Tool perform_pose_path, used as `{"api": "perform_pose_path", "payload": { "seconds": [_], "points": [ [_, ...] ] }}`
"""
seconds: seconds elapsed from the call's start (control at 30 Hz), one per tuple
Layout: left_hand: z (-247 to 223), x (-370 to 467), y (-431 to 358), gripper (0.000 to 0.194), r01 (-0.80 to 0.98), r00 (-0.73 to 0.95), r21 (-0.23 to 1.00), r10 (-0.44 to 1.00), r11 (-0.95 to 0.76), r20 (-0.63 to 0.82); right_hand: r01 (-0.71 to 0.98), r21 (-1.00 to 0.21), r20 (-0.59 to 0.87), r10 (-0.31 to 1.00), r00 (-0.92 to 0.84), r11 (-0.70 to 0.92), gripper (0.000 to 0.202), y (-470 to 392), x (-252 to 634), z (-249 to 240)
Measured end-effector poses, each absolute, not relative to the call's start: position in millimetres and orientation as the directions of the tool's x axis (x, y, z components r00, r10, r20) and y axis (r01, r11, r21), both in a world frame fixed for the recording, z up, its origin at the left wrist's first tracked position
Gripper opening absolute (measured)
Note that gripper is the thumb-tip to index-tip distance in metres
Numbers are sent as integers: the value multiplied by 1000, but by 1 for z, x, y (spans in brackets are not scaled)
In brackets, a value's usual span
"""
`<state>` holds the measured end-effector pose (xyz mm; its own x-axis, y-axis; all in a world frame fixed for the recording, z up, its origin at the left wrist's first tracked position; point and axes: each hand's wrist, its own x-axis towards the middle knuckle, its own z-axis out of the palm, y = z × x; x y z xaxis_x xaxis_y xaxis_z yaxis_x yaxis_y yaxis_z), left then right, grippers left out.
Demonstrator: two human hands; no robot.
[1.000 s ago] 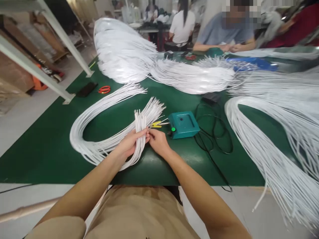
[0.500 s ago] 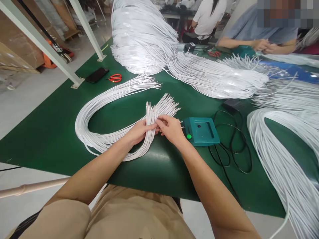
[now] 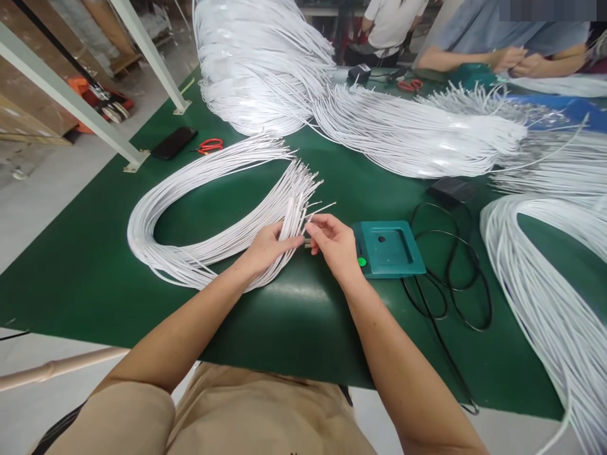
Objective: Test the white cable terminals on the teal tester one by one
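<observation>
My left hand (image 3: 268, 248) is closed round a bunch of white cables (image 3: 294, 215), whose ends stick up above the thumb. Just right of it, my right hand (image 3: 334, 243) pinches a single white cable (image 3: 309, 221) between thumb and fingertips. A small metallic end shows between the two hands, but I cannot tell which cable it belongs to. Behind the left hand, a larger looped bundle of white cables (image 3: 142, 221) lies on the green table (image 3: 303, 322). A teal device (image 3: 392, 248) with a green button sits close to my right hand.
A dark phone (image 3: 174, 143) and red-handled scissors (image 3: 210, 146) lie at the back left beside a metal post (image 3: 156, 57). Big cable piles (image 3: 256, 63) fill the far side. Black cords (image 3: 455, 272) curl right of the device. Across the table a co-worker's hands (image 3: 516, 61) are busy.
My right hand has moved slightly right, away from the left, with a cable in its pinch. The bunch in my left hand now leans right. The whole view has shifted a little.
</observation>
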<state>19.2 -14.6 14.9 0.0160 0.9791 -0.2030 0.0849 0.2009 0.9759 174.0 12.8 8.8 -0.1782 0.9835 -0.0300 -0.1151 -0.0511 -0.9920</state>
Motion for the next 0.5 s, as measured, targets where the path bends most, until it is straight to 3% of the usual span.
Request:
{"api": "perform_pose_path", "payload": {
  "seconds": [0.13,0.5],
  "points": [
    [25,28,-18,24,141,20,976,985,167,-171,-111,-991,-58,979,-197,-81,28,9,177,15],
    [8,35,-21,24,189,-121,980,992,66,-44,-164,-982,-67,981,-180,-97,30,7,175,11]
  ]
}}
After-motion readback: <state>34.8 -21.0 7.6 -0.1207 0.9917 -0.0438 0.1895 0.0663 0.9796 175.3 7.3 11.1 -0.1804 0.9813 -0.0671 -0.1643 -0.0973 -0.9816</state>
